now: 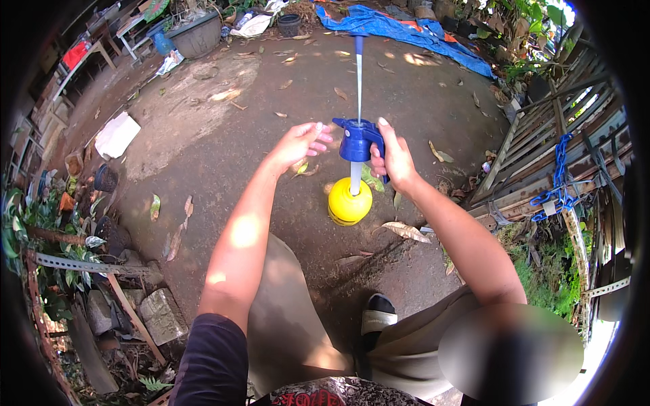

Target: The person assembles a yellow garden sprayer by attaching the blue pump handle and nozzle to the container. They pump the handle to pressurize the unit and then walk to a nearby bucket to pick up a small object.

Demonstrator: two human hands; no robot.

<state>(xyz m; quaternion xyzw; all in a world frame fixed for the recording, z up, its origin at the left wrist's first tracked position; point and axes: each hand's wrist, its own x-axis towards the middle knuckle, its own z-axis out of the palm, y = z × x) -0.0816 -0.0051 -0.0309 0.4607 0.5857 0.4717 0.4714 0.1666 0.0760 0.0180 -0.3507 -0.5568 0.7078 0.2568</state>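
Observation:
A yellow round sprayer bottle (pixel 349 205) stands upright on the ground in front of me. Above its mouth is a blue pump sprayer head (pixel 356 140), lifted off the bottle. Its white pump cylinder (pixel 356 177) reaches down to the bottle's opening. Out of the top of the head rises a thin pale plunger rod (pixel 359 84) with a blue knob at its far end. My right hand (pixel 394 157) is wrapped round the blue handle, thumb up by the top. Just left of the nozzle, my left hand (pixel 306 143) hangs empty, its fingers loosely bent and not touching the head.
Dry leaves (pixel 406 231) lie scattered over the dark ground. A blue tarp (pixel 413 34) spreads at the back. On the right runs a wooden slat fence (pixel 542 145) with a blue chain (pixel 560 177). Plants, a concrete block (pixel 163 317) and a white sheet (pixel 118 134) are at left.

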